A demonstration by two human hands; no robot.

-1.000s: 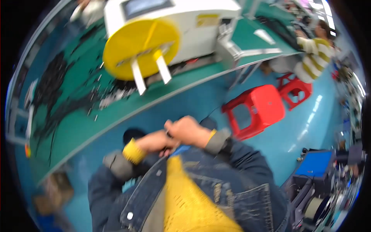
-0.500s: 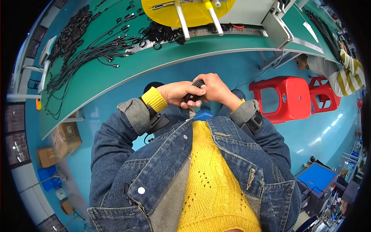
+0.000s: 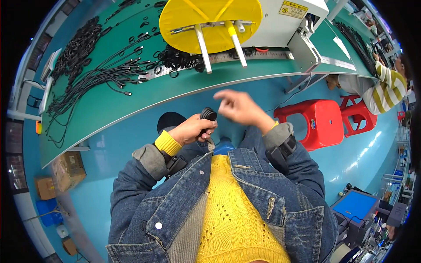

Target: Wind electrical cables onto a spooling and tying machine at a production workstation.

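A coiled black cable (image 3: 208,115) is gripped in my left hand (image 3: 191,128), its loops standing up above the thumb. Just to the right of the coil, my right hand (image 3: 240,108) is raised and holds nothing visible; its index finger stretches left and the others look bent, slightly blurred. Beyond both hands, on the green table (image 3: 175,91), lies a spread of straight black cables (image 3: 94,83) with plugs at their ends. A pile of black rings or ties (image 3: 175,59) lies beside a ruler strip.
A yellow round disc (image 3: 215,39) with two metal rods juts over the table edge, attached to a white machine (image 3: 280,26). Black coiled cables (image 3: 79,46) heap at far left. Red stools (image 3: 315,122) stand right; a person in striped sleeves (image 3: 386,90) bends nearby. Cardboard boxes (image 3: 68,171) sit below left.
My right hand has let go of the cable coil and moved apart from it. My left hand, still holding the coil, has shifted a little left and nearer my body.
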